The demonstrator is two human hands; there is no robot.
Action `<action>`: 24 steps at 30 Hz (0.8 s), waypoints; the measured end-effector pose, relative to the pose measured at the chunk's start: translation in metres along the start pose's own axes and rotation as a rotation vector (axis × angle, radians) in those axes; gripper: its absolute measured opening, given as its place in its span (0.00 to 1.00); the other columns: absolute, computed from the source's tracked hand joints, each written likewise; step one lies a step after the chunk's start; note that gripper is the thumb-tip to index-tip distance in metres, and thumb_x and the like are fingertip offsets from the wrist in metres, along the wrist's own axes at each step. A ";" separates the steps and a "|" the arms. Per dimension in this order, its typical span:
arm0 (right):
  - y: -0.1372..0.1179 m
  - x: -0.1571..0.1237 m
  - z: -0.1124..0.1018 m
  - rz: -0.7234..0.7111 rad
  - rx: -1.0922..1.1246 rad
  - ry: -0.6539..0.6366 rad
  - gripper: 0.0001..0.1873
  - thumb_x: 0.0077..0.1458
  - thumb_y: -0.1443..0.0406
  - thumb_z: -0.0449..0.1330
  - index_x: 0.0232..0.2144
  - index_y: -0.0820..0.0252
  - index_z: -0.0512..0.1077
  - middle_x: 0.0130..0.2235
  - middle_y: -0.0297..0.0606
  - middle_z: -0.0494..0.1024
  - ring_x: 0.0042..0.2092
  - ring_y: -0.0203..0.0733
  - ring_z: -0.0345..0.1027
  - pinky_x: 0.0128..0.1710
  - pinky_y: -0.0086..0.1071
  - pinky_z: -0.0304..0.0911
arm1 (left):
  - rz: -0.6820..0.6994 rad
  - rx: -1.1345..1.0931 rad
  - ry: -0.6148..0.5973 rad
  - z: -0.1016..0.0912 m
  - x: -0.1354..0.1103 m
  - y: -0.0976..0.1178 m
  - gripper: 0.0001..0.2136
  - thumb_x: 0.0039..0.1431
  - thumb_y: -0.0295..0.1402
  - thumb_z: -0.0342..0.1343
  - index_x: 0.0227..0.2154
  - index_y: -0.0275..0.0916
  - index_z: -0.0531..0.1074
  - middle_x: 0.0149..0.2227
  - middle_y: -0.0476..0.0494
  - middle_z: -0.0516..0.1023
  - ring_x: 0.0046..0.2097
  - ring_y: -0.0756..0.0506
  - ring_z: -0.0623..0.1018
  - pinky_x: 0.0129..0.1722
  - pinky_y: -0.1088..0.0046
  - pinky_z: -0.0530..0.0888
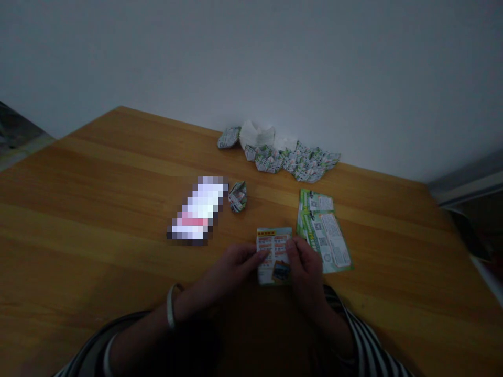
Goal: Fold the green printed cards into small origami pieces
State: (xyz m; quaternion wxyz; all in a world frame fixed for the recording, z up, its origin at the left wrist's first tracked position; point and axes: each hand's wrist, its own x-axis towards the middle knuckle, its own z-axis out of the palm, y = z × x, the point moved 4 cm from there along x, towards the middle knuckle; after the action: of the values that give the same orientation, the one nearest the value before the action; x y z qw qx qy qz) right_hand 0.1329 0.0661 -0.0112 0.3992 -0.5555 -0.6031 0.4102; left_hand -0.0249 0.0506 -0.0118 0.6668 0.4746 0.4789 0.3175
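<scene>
A small printed leaflet [268,268], white with orange headings and a dark picture, is held upright near the table's front edge. My left hand [239,262] grips its left side, thumb on the printed face. On the opposite side my right hand [304,264] pinches the edge, thumb in front. The fingers behind the paper are hidden. Just right of my right hand lie several flat green and white leaflets [332,238], overlapping one another. Beyond my left hand sits a single folded paper piece [238,197], made of similar print.
A phone [198,209] with a lit, pixelated screen lies left of the folded piece. Along the wall stand several folded printed paper pieces [308,162] and a crumpled white paper bundle [255,135]. The wooden table [118,173] meets the wall at the back.
</scene>
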 end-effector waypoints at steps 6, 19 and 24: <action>0.000 -0.002 -0.003 0.003 0.014 0.090 0.17 0.63 0.57 0.51 0.23 0.57 0.61 0.22 0.29 0.63 0.25 0.35 0.57 0.23 0.28 0.55 | 0.077 -0.012 0.000 0.004 -0.002 0.001 0.17 0.62 0.41 0.54 0.48 0.36 0.75 0.43 0.40 0.81 0.43 0.43 0.79 0.47 0.64 0.73; 0.000 -0.003 0.008 -0.004 0.045 -0.198 0.17 0.63 0.57 0.50 0.24 0.57 0.64 0.23 0.30 0.67 0.24 0.35 0.59 0.23 0.28 0.55 | -0.003 -0.009 0.260 -0.014 -0.004 0.004 0.20 0.63 0.47 0.49 0.32 0.33 0.75 0.29 0.43 0.77 0.30 0.47 0.74 0.30 0.71 0.71; 0.001 -0.003 0.007 0.016 0.066 -0.147 0.17 0.63 0.57 0.51 0.24 0.57 0.64 0.22 0.30 0.66 0.24 0.35 0.58 0.23 0.28 0.55 | 0.000 -0.098 0.212 -0.011 -0.003 0.005 0.20 0.63 0.47 0.50 0.35 0.33 0.74 0.32 0.42 0.78 0.31 0.48 0.75 0.32 0.71 0.73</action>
State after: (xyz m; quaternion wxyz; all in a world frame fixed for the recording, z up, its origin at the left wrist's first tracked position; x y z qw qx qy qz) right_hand 0.1270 0.0626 -0.0141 0.3689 -0.5152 -0.6125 0.4726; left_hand -0.0358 0.0530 -0.0070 0.6350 0.4050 0.5305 0.3889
